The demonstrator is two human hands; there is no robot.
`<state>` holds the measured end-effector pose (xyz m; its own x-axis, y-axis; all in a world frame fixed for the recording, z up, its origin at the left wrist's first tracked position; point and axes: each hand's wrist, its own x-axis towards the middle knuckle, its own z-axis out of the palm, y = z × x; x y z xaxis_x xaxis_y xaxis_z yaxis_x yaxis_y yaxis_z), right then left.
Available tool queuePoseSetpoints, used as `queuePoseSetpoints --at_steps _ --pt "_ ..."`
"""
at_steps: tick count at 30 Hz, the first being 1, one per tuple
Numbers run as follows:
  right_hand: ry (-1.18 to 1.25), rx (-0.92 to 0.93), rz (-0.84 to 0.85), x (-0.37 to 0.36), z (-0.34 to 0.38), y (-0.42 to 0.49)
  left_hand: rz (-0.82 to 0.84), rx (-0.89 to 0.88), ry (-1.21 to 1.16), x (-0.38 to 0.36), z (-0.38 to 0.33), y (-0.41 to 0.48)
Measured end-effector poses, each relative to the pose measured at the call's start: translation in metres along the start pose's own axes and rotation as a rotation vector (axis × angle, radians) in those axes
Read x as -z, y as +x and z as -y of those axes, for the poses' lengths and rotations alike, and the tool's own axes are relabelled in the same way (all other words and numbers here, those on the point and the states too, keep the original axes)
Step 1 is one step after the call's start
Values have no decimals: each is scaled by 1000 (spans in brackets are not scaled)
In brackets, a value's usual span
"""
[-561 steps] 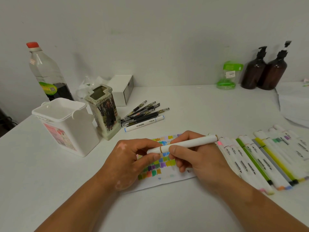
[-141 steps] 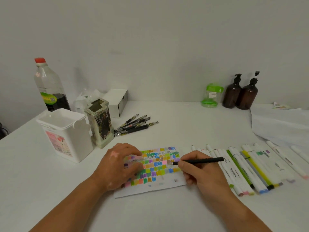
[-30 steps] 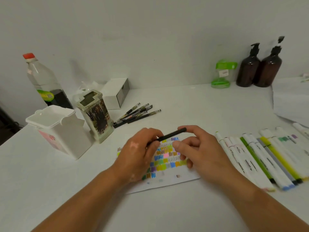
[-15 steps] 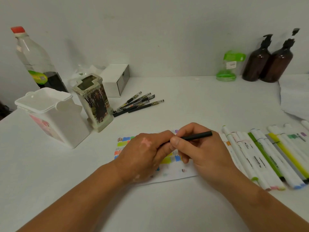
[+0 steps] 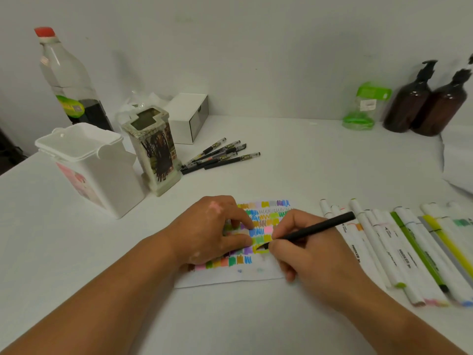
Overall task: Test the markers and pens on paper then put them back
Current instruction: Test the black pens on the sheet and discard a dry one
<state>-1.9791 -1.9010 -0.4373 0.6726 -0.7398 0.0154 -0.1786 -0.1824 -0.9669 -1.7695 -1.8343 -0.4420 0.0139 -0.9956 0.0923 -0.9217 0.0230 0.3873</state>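
Left hand (image 5: 215,231) lies flat, pinning the swatch paper (image 5: 256,276) so it can't slide, while right hand (image 5: 302,249) pinches the black pen (image 5: 314,228), tip on paper.

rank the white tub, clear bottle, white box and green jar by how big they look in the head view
1. white tub, nearest too
2. clear bottle, base hidden behind the tub
3. white box and green jar: look about alike, no ranking

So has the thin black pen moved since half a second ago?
Yes. The thin black pen, gripped by the right hand, has come down: its tip now touches the colour-swatched white paper, which the left hand presses flat.
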Motion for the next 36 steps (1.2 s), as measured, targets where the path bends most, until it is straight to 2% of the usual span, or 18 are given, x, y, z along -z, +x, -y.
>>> queuePoseSetpoints --at_steps 5,18,36 --pt "-100 -45 25 -7 -1 0 25 10 3 0 3 -1" --pt "-236 -6 30 -9 -1 -1 29 14 -10 -1 5 -1" --pt "-237 -52 5 -6 -1 -1 41 31 -5 -2 6 1"
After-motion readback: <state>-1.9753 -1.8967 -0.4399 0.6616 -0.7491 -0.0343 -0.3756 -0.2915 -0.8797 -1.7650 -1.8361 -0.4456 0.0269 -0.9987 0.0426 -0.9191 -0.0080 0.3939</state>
